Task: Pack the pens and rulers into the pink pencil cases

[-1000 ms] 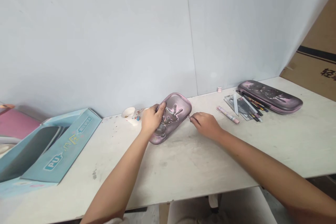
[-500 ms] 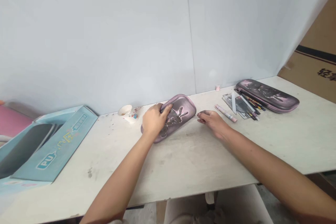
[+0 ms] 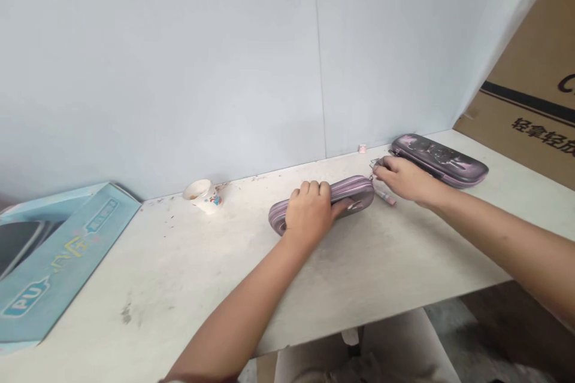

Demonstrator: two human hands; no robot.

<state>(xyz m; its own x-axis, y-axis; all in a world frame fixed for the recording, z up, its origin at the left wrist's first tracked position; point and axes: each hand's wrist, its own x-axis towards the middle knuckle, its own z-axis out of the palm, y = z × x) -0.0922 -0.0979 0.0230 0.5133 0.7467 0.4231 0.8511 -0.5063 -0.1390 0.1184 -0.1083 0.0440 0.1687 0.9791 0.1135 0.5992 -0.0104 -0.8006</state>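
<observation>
The fingers [image 3: 309,188] of the left hand [image 3: 309,215] were curled over the top edge of a purple pencil case [image 3: 353,191], with the thumb on the near side. They squeezed it and pressed it down. The fingers [image 3: 381,171] of the right hand [image 3: 402,178] were pinched together at the right end of the case. They looked to be on the small zip tab, but it was too tiny to see well.

The pencil case lay on its long edge in the middle of the table [image 3: 359,263], near the wall.

The case looked like a hard shell, stiff and light, with a smooth, shiny skin. It could likely slide on the table if only one hand pulled on it. The long sides seemed the best place to hold it firmly. The zip tab would need just a fingertip pinch.

A pink pen [image 3: 387,197] lay just under the right hand. A second purple case [image 3: 442,158] lay flat behind that hand. A little paper cup [image 3: 200,192] lay tipped over to the left. A blue box [image 3: 54,245] sat at the far left end.
</observation>
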